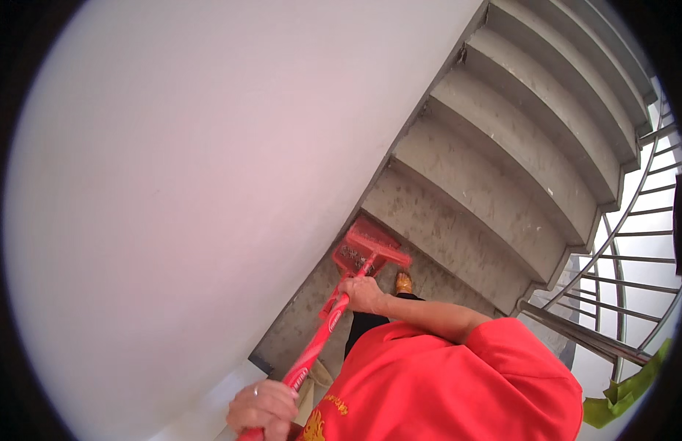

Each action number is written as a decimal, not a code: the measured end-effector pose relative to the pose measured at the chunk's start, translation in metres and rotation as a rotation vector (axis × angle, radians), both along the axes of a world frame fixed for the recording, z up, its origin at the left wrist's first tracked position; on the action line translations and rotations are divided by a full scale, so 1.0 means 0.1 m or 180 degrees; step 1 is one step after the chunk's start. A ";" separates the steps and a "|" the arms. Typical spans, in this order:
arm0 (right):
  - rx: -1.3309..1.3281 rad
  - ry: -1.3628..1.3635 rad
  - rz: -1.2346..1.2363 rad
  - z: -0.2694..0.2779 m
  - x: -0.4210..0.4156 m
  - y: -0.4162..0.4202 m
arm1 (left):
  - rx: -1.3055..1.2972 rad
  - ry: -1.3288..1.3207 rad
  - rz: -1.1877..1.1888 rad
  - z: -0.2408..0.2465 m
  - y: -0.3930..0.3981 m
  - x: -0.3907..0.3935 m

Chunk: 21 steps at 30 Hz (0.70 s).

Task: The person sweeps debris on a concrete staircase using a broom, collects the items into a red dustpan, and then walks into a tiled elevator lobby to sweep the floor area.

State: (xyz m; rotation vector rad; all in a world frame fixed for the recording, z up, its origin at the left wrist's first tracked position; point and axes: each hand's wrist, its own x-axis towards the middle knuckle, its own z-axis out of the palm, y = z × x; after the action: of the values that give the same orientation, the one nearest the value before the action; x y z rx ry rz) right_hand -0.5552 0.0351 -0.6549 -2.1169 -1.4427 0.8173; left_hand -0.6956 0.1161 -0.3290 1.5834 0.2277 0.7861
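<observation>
My left hand (263, 410), with a ring on one finger, grips the upper part of a red broom handle (317, 336) with pale markings. Further down the same handle, my right hand (363, 294) is closed around it. The broom's red head (390, 254) lies across the opening of a red plastic dustpan (343, 254). Grey debris (351, 253) sits inside the pan. The dustpan rests in the corner between the wall and a stair step. Its short red handle (327, 308) shows behind the broom stick; whether my right hand also touches it, I cannot tell.
Curved concrete stairs (484, 182) run to the upper right. A white wall (208, 165) borders them on the left, a metal railing (614, 237) on the right. A sandalled foot (404, 282) stands on the step. Green material (622, 394) hangs by the railing.
</observation>
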 end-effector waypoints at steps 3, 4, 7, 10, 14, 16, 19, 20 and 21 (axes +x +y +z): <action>0.0167 0.0234 -0.0014 0.23 0.11 -0.08 | 0.0257 -0.0466 -0.0676 0.03 0.12 -0.07; -0.0069 0.0050 -0.0095 0.35 0.21 -0.09 | 0.0188 -0.0545 -0.0591 0.02 0.11 -0.08; 0.0019 -0.0338 -0.0527 0.31 0.58 -0.07 | -0.0070 -0.0541 -0.0072 -0.22 0.06 -0.11; 0.0033 -0.0606 -0.0963 0.00 1.12 -0.05 | -0.0634 -0.0312 0.0182 -0.61 0.04 0.26; 0.0178 -0.0678 -0.0849 -0.35 1.25 0.09 | -0.0518 -0.0199 0.0421 -0.87 -0.01 0.36; 0.0030 -0.0711 -0.0474 -0.49 1.07 0.13 | -0.0716 -0.0238 0.0874 -0.91 -0.05 0.28; -0.0133 -0.0864 0.0005 -0.55 0.74 0.13 | -0.0699 -0.0118 0.1385 -0.68 -0.13 0.10; -0.0316 -0.0831 0.0254 -0.38 0.60 0.14 | -0.0664 -0.0097 0.1392 -0.59 -0.16 0.00; -0.0234 -0.0876 0.0298 -0.36 0.50 0.07 | -0.0633 -0.0117 0.1355 -0.49 -0.17 -0.03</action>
State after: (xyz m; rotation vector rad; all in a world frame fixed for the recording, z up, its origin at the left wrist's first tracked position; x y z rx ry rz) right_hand -0.5054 0.0417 -0.6913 -2.3034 -1.6848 0.6394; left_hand -0.6988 0.0989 -0.3779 1.3462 0.6114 1.0831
